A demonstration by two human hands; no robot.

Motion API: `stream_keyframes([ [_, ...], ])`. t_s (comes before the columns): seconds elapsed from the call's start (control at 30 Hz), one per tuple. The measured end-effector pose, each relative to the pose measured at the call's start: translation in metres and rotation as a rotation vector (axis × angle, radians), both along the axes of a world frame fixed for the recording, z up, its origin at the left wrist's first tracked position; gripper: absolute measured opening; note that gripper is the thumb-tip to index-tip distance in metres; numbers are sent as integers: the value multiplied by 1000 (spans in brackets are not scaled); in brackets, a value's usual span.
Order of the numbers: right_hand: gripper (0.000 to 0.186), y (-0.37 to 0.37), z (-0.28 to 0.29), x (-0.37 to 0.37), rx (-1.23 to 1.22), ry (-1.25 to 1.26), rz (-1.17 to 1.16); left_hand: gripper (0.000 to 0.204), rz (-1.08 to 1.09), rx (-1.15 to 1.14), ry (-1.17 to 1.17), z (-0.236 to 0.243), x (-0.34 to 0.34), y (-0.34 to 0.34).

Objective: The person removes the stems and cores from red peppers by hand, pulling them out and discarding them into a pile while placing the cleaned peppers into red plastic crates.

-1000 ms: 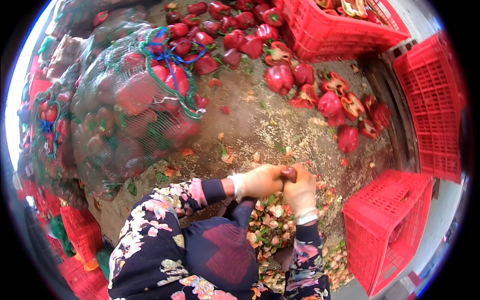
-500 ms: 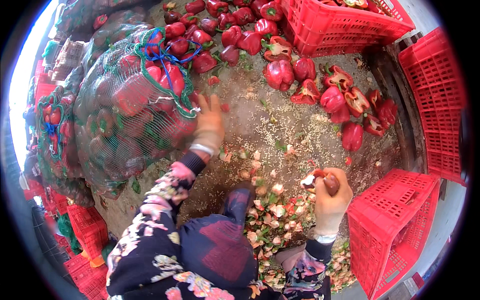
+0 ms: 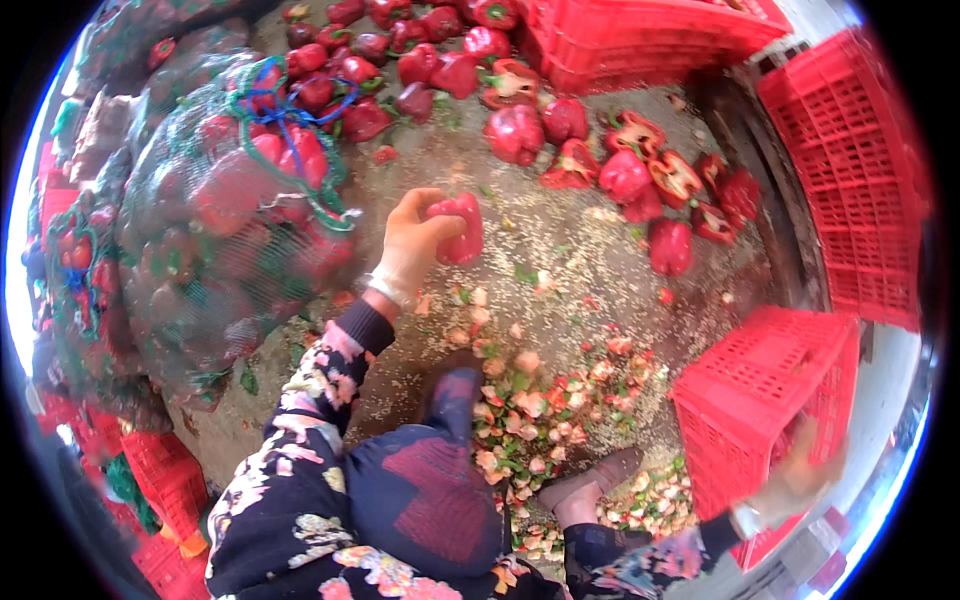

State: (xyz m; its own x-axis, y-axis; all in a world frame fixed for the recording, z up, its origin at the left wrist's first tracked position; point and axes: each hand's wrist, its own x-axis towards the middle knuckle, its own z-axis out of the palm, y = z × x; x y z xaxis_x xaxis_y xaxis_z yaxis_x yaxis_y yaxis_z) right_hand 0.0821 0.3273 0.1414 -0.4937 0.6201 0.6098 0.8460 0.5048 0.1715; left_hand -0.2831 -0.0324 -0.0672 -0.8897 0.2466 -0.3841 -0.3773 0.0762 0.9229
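Left hand lifts one red pepper off the littered floor while the right hand reaches out to the crate.

Nearest, the pile of cut stems and cores (image 3: 545,420) lies between the person's feet; the right hand (image 3: 800,480) is blurred at the near red crate (image 3: 770,410), and I cannot tell whether it is open or grips anything. Further out, the left hand (image 3: 410,245) has its fingers curled round a whole red pepper (image 3: 458,228), held just above the seed-strewn floor (image 3: 560,250). The pepper looks smooth and rounded, so it could slip from that one-handed hold. The bulging net sack of peppers (image 3: 230,220) crowds the left side. Beyond lie loose and halved peppers (image 3: 640,170) and more red crates (image 3: 650,35).
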Motion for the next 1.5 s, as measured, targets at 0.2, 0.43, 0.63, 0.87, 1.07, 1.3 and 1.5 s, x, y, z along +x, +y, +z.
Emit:
stream_keyframes([
  [0.2,66,-169,-74,-172,-1640,390,524,52,-475,-60,398,75,61,33],
  [0.43,38,-175,-105,-174,-1453,121,827,50,-746,-96,492,95,89,29],
  [0.63,19,-187,-100,-165,-1814,298,581,35,-572,279,-496,93,75,21],
  [0.87,32,-181,-127,-170,-1925,647,398,29,-392,432,-550,51,80,23],
  [1.07,32,-248,-138,-171,-2168,1060,26,29,-299,289,-323,37,95,24],
  [1.3,27,-230,-148,-170,-1230,421,368,47,-597,37,0,57,83,18],
  [1.5,32,-222,-151,-168,-1088,267,417,37,-641,108,-281,67,73,17],
])
